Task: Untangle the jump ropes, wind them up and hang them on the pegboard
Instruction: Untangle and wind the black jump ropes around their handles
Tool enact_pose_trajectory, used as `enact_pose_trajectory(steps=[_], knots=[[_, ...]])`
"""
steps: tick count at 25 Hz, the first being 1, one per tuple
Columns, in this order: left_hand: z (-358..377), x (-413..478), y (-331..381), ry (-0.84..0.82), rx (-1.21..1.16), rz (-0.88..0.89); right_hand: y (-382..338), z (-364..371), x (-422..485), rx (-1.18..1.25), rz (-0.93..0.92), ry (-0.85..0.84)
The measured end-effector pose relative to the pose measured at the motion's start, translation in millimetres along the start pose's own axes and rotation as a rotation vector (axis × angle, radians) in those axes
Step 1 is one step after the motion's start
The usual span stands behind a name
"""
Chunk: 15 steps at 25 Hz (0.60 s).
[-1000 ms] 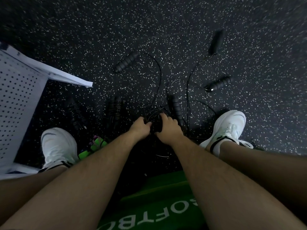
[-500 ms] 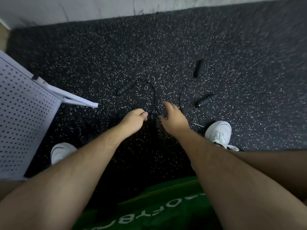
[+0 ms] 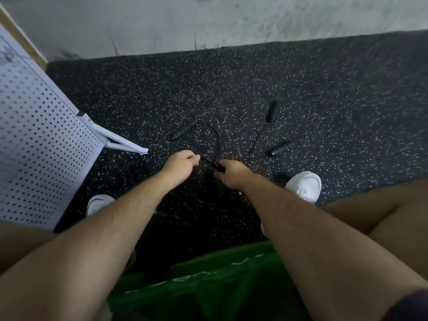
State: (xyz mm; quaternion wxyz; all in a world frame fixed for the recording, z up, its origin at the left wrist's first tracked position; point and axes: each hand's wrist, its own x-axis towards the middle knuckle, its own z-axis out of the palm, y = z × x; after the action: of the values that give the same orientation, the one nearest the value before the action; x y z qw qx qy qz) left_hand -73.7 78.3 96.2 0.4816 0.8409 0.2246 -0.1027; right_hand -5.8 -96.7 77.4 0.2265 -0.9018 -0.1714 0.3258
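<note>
speckled black floor [image 3: 324, 89] meets pale wall [image 3: 208, 19] (pegboard [image 3: 34, 147] stands left).

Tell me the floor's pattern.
Floor: black with white speckles, seen best in the head view.

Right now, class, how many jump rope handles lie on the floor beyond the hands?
3. Left handle ahead of the left hand; far handle toward the wall; right handle ahead of the right shoe. Others may hide in the dark beneath the arms.
</note>
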Motion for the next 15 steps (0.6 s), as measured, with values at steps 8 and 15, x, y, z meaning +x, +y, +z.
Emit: enact_pose_trajectory(steps=[8,15], knots=[[-64.9,6.0,15.3,0.193,-0.299,0.037,-77.7,-50.1,-5.8,0.043,-0.207,0.312],[-104.5,-13.9,124.8,0.227,-0.354,0.331,-117.2,-128.5,-42.8,0.210,-0.288,0.548]])
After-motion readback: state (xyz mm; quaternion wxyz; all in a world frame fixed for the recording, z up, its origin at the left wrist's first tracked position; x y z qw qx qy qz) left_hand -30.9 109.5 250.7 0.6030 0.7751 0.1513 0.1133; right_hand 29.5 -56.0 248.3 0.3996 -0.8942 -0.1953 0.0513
